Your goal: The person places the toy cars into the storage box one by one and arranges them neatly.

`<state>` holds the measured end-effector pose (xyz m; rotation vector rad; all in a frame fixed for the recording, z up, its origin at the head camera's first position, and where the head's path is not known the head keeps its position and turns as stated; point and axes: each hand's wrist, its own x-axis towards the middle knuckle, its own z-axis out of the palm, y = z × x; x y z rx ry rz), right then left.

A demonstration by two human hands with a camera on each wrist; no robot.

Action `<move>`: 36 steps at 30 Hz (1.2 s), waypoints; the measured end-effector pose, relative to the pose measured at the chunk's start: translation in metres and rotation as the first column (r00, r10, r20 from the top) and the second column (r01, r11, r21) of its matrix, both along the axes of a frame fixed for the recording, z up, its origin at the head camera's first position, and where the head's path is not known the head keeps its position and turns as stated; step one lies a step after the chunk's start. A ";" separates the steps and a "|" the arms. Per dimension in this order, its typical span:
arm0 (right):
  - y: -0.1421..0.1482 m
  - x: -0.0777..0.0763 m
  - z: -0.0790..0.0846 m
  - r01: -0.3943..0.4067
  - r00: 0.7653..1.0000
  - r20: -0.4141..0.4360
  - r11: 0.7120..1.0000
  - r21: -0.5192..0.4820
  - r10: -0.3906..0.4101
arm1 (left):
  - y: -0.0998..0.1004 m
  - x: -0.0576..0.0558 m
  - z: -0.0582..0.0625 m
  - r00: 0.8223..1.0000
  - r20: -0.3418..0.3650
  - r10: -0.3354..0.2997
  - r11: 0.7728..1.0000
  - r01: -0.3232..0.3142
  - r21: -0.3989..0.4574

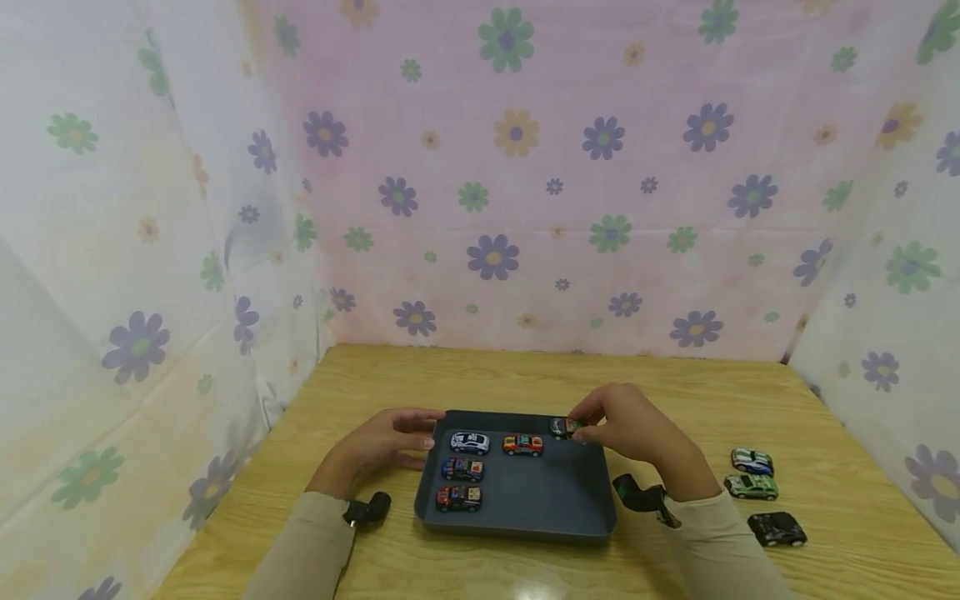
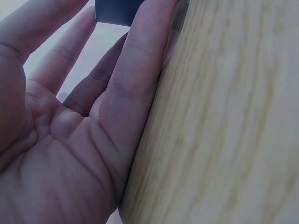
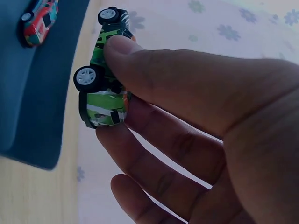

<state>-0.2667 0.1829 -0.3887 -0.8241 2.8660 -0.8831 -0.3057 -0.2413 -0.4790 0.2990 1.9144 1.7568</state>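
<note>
Cloth backs the tray, left hand loose alongside, right hand pinching a car: placing, seemingly, which calls for release.

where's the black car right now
In the head view, the black car is on the table, right of the tray, nearer the camera than the pale green car.

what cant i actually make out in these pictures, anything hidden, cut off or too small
Head view: one end of the green car, hidden by the right hand.
Head view: markings on the black car, too small to read.
Left wrist view: most of the tray, cut off by the top edge.
Right wrist view: part of the red car, cut off by the top edge.
</note>
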 end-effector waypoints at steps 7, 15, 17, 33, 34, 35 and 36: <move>-0.011 -0.001 -0.009 -0.048 0.999 -0.004 0.999 -0.022 0.048 | 0.000 0.001 0.000 1.000 -0.001 0.001 1.000 -0.001 0.008; -0.030 -0.003 -0.023 -0.078 0.997 0.011 0.997 -0.022 0.078 | -0.001 0.001 0.000 1.000 0.002 0.009 1.000 -0.009 0.000; -0.033 -0.004 -0.027 -0.082 0.996 0.017 0.997 -0.018 0.082 | 0.000 0.000 -0.001 1.000 0.005 0.010 1.000 -0.010 0.001; -0.052 0.001 -0.038 -0.093 0.993 0.073 0.995 -0.035 0.095 | 0.001 -0.003 -0.001 1.000 0.004 0.017 1.000 -0.017 -0.013; -0.053 0.001 -0.039 -0.091 0.992 0.081 0.995 -0.034 0.094 | 0.001 -0.002 -0.001 1.000 0.002 0.016 1.000 -0.016 -0.013; -0.054 0.001 -0.039 -0.090 0.992 0.086 0.995 -0.033 0.093 | 0.001 -0.003 -0.001 1.000 0.002 0.017 1.000 -0.017 -0.013; -0.054 0.001 -0.039 -0.091 0.991 0.091 0.995 -0.033 0.094 | 0.001 -0.003 -0.001 1.000 0.002 0.017 1.000 -0.017 -0.013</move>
